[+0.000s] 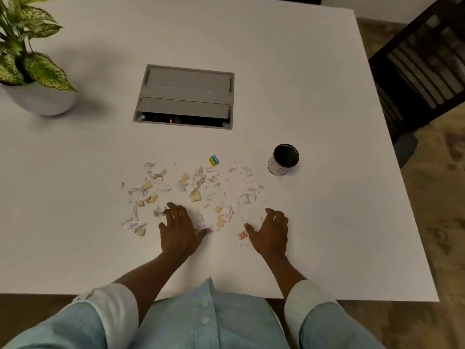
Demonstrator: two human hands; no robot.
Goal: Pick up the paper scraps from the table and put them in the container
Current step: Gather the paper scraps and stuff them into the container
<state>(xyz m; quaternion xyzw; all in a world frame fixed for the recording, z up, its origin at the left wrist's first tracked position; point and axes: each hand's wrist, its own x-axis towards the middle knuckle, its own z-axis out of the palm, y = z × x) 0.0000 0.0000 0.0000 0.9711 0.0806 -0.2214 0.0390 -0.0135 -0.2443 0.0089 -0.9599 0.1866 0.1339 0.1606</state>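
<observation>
White tabletop (314, 84) fills most of the view, its near edge running just in front of a person in a pale blue shirt (208, 321) with both sleeves rolled back. Two hands lie palm-down close to that edge. The left hand (178, 230) has its fingers spread wide and pressed flat onto the nearest paper scraps (196, 192), thumb stretched out sideways against a few of them. The right hand (270, 231) is spread too, fingers a little bent, gripping nothing; one red-and-white scrap (242, 235) sits just beside its thumb.

Beyond the hands the scraps fan out in a loose band, white and tan, perhaps several dozen, too small and blurred to count properly. One yellow-and-blue block (214, 160) rests at the band's far edge. One black container (284, 159) stands upright to the right of the scraps, near them but apart, mouth open upward. A wide strip of tabletop runs from it to the right-hand edge.

Farther back, one grey hatch (185, 96) with two lids is set into the table. One potted plant (32, 71) stands at the far left, and one dark chair (422, 71) sits off the far right corner.
</observation>
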